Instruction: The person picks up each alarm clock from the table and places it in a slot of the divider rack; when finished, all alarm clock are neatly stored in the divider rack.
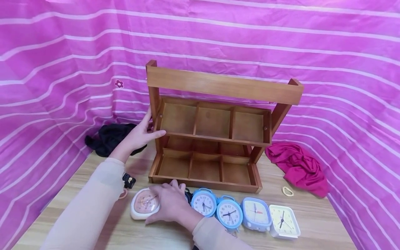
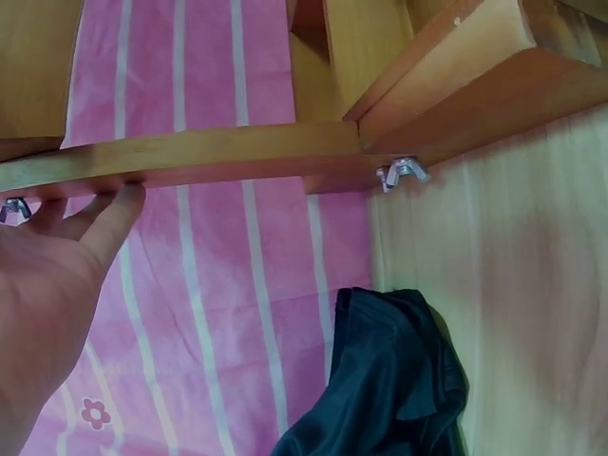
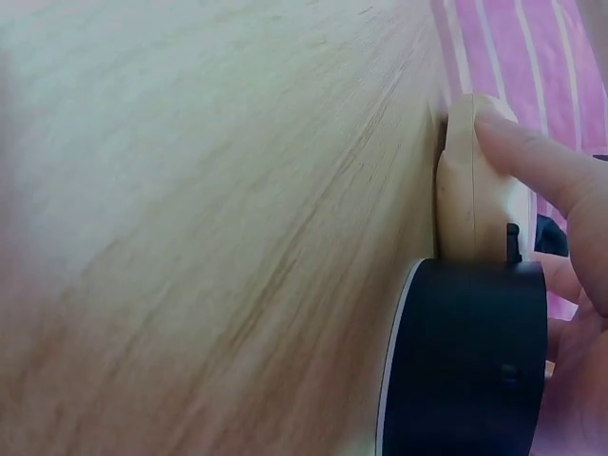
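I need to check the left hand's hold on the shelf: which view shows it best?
The head view: the left hand rests against the shelf at its left post, fingers straight. The left wrist view shows only fingertips under a rail. The right wrist view shows neither.

Staged recording booth: pink striped cloth backdrop (image 1: 62, 69) around wooden table (image 1: 312, 222).

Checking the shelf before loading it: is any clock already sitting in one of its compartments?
No: in the head view every compartment of the wooden shelf is empty, and the clocks stand in a row on the table.
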`<control>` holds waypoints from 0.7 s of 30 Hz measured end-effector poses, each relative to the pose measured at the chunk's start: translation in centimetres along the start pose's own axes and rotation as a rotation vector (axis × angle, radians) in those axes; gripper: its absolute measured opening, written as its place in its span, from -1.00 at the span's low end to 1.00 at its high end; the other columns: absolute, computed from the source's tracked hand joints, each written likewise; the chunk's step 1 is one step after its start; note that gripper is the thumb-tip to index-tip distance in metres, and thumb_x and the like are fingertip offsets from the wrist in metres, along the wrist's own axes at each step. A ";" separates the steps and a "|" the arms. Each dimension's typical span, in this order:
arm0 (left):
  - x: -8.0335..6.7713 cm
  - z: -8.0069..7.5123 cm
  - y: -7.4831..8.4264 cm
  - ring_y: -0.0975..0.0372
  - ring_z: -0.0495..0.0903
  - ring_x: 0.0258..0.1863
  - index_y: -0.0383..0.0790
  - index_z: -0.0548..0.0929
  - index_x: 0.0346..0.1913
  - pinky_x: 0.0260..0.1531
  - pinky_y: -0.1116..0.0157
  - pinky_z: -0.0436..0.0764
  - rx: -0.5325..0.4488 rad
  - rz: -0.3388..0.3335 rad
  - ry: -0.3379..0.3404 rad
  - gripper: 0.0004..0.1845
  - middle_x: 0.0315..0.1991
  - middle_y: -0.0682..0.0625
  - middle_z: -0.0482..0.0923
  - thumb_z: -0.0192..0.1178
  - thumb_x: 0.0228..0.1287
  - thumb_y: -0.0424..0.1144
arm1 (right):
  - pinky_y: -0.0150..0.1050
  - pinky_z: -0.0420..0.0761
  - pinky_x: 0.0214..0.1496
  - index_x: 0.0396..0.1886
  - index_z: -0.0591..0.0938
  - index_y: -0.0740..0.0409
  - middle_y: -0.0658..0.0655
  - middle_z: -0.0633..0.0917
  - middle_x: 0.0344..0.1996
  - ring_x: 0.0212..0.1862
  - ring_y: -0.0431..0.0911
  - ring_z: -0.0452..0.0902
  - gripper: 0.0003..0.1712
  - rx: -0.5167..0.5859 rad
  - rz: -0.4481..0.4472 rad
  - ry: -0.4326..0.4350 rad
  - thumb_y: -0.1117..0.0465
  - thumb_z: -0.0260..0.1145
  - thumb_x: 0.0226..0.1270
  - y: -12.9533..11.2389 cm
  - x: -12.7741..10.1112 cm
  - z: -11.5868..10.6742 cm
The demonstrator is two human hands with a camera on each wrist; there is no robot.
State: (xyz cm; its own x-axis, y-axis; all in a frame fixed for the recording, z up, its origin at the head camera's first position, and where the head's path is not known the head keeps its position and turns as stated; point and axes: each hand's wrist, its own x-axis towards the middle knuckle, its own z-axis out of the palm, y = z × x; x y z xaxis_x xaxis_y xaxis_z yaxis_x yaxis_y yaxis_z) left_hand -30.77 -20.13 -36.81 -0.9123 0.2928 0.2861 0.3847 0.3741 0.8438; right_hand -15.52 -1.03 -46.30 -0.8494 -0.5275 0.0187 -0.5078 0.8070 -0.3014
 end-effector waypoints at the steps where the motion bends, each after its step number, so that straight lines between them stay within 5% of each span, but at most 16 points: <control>1: 0.0 0.0 0.1 -0.19 0.20 0.54 0.59 -0.36 0.63 0.46 -0.24 0.26 0.004 -0.003 0.000 0.16 0.66 -0.18 0.03 0.36 0.44 -0.14 | -0.13 0.26 -0.04 0.39 0.57 -0.48 -0.25 0.64 0.21 0.03 -0.21 0.30 0.13 0.009 -0.001 0.006 -0.49 0.70 -0.36 0.0 0.0 0.0; 11: 0.2 -0.4 0.5 -0.16 0.09 0.60 0.61 -0.38 0.61 0.51 -0.21 0.17 0.058 -0.009 -0.033 0.13 0.69 -0.12 -0.06 0.33 0.46 -0.04 | -0.13 0.27 0.04 0.42 0.56 -0.45 -0.28 0.63 0.24 0.09 -0.22 0.32 0.14 0.044 -0.046 0.081 -0.49 0.70 -0.33 0.2 -0.7 -1.7; 21: -0.3 -0.9 0.5 -0.22 0.09 0.59 0.51 -0.46 0.63 0.51 -0.22 0.15 0.065 -0.021 -0.059 0.17 0.70 -0.15 -0.12 0.34 0.47 -0.08 | -0.16 0.21 -0.02 0.43 0.58 -0.34 -0.18 0.65 0.25 0.04 -0.18 0.34 0.17 0.059 -0.065 0.159 -0.39 0.76 -0.35 2.9 0.7 -6.1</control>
State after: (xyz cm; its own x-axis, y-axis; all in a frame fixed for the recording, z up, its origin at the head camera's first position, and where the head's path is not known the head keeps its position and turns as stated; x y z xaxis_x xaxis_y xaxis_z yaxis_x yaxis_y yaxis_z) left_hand -30.44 -20.84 -36.02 -0.9111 0.3352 0.2398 0.3757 0.4361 0.8177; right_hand -18.48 2.55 -41.30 -0.8295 -0.5256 0.1888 -0.5569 0.7534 -0.3496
